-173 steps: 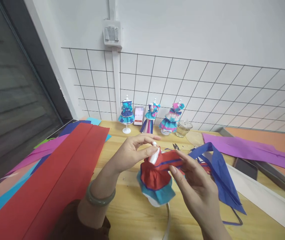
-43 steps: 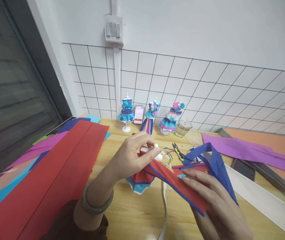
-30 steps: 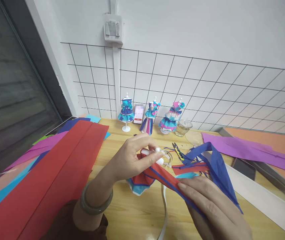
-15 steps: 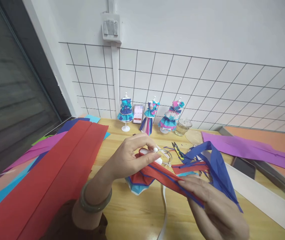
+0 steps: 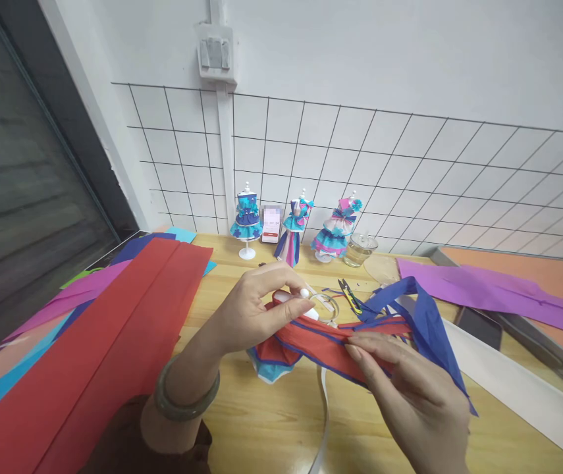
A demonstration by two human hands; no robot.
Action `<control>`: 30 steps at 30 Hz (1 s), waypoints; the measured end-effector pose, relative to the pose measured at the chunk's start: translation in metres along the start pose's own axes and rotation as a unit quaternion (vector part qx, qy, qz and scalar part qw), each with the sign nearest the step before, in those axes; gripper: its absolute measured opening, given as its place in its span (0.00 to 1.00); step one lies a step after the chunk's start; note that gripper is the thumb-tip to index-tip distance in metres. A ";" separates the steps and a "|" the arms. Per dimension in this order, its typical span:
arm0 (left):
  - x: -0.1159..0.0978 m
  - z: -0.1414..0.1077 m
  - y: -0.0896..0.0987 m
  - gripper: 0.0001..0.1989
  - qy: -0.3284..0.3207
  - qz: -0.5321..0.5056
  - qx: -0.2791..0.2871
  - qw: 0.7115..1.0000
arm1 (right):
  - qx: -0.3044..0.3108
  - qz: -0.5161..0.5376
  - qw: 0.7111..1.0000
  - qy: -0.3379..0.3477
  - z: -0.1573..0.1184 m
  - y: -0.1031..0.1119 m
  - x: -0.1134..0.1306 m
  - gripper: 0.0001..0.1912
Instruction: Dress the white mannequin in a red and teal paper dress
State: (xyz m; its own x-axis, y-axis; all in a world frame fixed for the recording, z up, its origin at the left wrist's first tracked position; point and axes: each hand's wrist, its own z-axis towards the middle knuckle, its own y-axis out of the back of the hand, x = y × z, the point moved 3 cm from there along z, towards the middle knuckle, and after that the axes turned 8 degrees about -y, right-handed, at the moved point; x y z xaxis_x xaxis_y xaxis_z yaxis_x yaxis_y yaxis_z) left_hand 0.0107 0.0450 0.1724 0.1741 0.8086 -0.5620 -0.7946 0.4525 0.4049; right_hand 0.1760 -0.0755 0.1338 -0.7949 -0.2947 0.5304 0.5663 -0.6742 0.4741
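Left hand (image 5: 256, 309) pinches the mannequin's neck (image 5: 304, 293); right hand (image 5: 404, 388) pinches red strip (image 5: 325, 339) (blue-edged); snips (image 5: 349, 296) lie beyond both.

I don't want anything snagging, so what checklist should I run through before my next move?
1. Left hand at the miniature dress form's white knob: ok.
2. Right hand pinching the blue-edged red strip: ok.
3. Yellow-and-black snips out of both hands: ok.
4. Glass cup away from both hands: ok.
5. Held strip free of the blue fabric behind: cannot tell, they overlap in view.
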 end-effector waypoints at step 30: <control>0.011 -0.002 -0.009 0.06 0.049 -0.149 -0.007 0.988 | 0.058 0.145 0.970 -0.188 0.006 -0.011 -0.011 0.04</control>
State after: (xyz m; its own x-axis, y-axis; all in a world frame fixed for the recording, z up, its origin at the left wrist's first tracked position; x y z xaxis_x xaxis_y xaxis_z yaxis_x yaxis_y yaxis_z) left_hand 0.0188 0.0488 0.1606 0.3447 0.6005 -0.7215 -0.7243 0.6591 0.2026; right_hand 0.1798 -0.0603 0.1272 -0.4744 -0.1785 0.8620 0.7926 -0.5127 0.3300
